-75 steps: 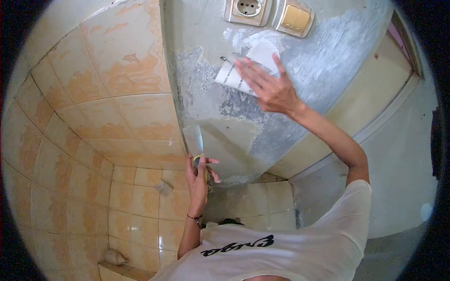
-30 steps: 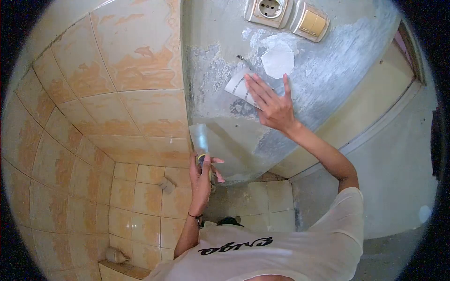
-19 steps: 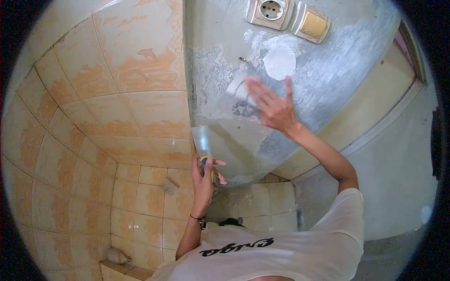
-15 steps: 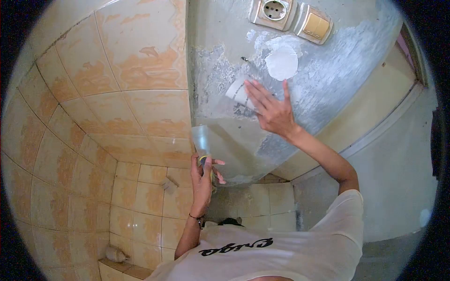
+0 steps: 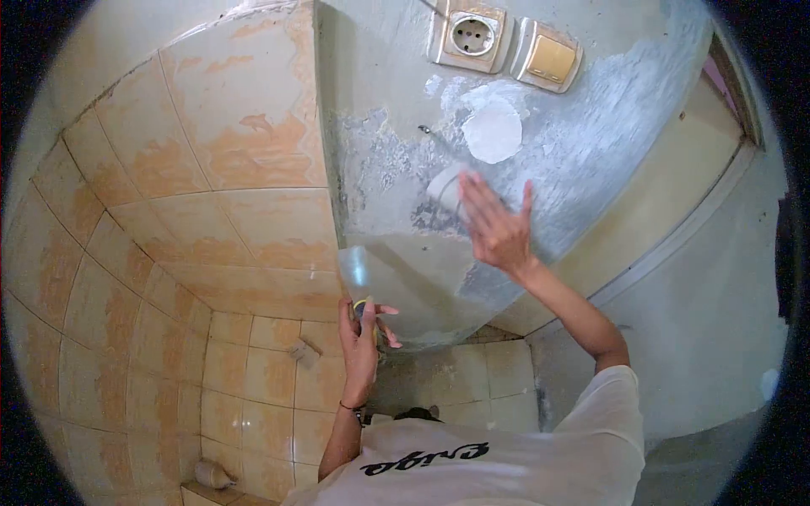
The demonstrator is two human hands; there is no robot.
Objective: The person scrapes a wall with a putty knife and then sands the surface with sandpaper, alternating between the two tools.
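My right hand [image 5: 498, 228] presses a whitish sheet [image 5: 445, 187], like sandpaper or paper, flat against the grey wall [image 5: 405, 261] with its fingers. The sheet is slightly blurred. Just above it is a round white patch [image 5: 493, 132] on the rough, scraped surface. Lower down, my left hand [image 5: 364, 333] is closed around the dark and yellow handle of a scraper [image 5: 355, 268], whose shiny blade points up near the tile edge. Some fingers of that hand stick out to the right.
A socket [image 5: 472, 35] and a light switch [image 5: 550, 57] are at the top of the wall. Orange-patterned tiles [image 5: 245, 126] cover the left side. A pale door [image 5: 658, 194] stands right. A bottle-like object [image 5: 213, 474] lies on a ledge at lower left.
My right hand and the sheet have shifted slightly right and down across the wall. The view has tilted a little, so the wall fittings appear lower and further left. My left hand still holds the scraper.
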